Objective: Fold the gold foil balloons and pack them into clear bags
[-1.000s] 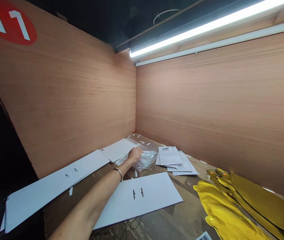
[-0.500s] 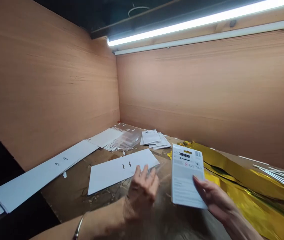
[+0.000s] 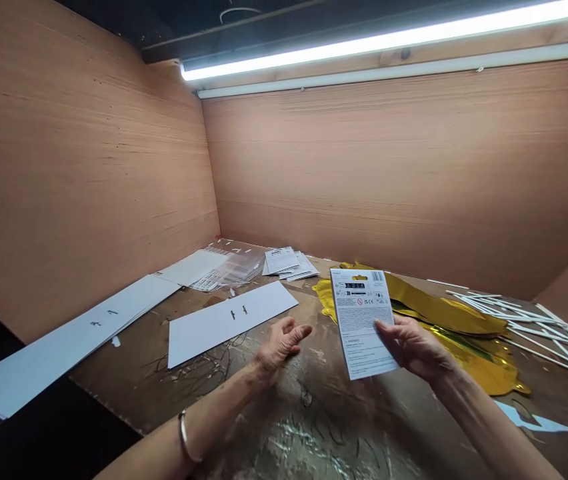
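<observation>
My right hand holds a white packaging card upright by its right edge, thumb on the printed face. The card carries small text, a barcode and a hang slot near its top. Gold foil lies flat just behind the card and my right wrist. My left hand, with a silver bangle on the wrist, hovers over the worktop to the left of the card. Its fingers are partly stretched and nothing is in them. Beyond it is a white cardboard strip with two small slots.
A long stack of white strips runs along the left wall. Clear plastic sleeves and a pile of printed cards are at the back. Thin white sticks lie scattered on the right, near a pale paper scrap.
The view has swung to the right, showing more sticks. My left hand has turned its thumb side up, away from the slotted strip. The card stays in my right hand.
</observation>
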The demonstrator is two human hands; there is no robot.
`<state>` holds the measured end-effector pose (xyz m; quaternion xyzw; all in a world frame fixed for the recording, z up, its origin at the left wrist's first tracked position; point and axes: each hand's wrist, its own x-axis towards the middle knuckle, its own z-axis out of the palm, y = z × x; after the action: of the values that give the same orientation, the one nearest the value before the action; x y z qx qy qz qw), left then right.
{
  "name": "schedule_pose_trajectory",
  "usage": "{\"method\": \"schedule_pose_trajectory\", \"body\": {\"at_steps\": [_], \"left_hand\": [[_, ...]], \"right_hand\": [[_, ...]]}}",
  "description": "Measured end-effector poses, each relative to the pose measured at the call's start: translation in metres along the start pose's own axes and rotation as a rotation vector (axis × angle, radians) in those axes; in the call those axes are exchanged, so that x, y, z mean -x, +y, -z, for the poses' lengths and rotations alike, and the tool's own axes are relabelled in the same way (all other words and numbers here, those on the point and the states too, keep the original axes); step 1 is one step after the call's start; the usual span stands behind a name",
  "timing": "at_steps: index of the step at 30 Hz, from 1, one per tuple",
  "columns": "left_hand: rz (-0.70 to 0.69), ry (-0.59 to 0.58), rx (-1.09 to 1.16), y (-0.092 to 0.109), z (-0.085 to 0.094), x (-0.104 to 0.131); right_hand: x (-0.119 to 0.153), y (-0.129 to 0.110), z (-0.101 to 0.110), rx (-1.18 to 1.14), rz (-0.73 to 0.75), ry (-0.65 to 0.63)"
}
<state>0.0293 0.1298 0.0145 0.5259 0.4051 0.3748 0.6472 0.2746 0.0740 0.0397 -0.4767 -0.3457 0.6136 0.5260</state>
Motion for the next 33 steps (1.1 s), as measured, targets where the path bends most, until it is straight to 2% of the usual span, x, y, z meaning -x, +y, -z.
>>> {"method": "schedule_pose_trajectory", "body": {"at_steps": [4, 6, 7, 10, 14, 16, 18, 21, 24, 29, 33], "left_hand": [[0.139, -0.354, 0.265, -0.011, -0.013, -0.002], [0.181, -0.450, 0.308, -0.014, -0.018, 0.006], [0.193, -0.459, 0.321, -0.015, -0.020, 0.010], [0.227, -0.366, 0.356, -0.016, -0.020, 0.018], [0.262, -0.122, 0.328, -0.019, -0.015, 0.017], [0.276, -0.023, 0.321, -0.020, -0.013, 0.013], [0.289, 0.038, 0.335, -0.021, -0.011, 0.009], [0.291, 0.082, 0.367, -0.021, -0.010, 0.005], [0.289, 0.084, 0.399, -0.021, -0.013, 0.003], [0.307, 0.061, 0.400, -0.017, -0.016, 0.010], [0.301, 0.066, 0.398, -0.008, -0.010, 0.022]], "right_hand": [[0.003, -0.021, -0.011, -0.002, 0.044, -0.047], [0.003, -0.027, -0.014, 0.009, 0.041, -0.063], [0.002, -0.029, -0.014, 0.020, 0.033, -0.063], [-0.001, -0.032, -0.007, 0.091, -0.005, 0.002], [0.006, -0.031, 0.017, 0.211, -0.036, 0.137], [0.018, -0.027, 0.027, 0.229, -0.077, 0.108], [0.035, -0.020, 0.031, 0.225, -0.145, 0.005], [0.059, -0.003, 0.019, 0.233, -0.256, -0.164], [0.070, 0.021, -0.003, 0.285, -0.333, -0.261], [0.057, 0.051, -0.029, 0.261, -0.394, -0.367], [0.044, 0.055, -0.036, 0.282, -0.406, -0.317]]}}
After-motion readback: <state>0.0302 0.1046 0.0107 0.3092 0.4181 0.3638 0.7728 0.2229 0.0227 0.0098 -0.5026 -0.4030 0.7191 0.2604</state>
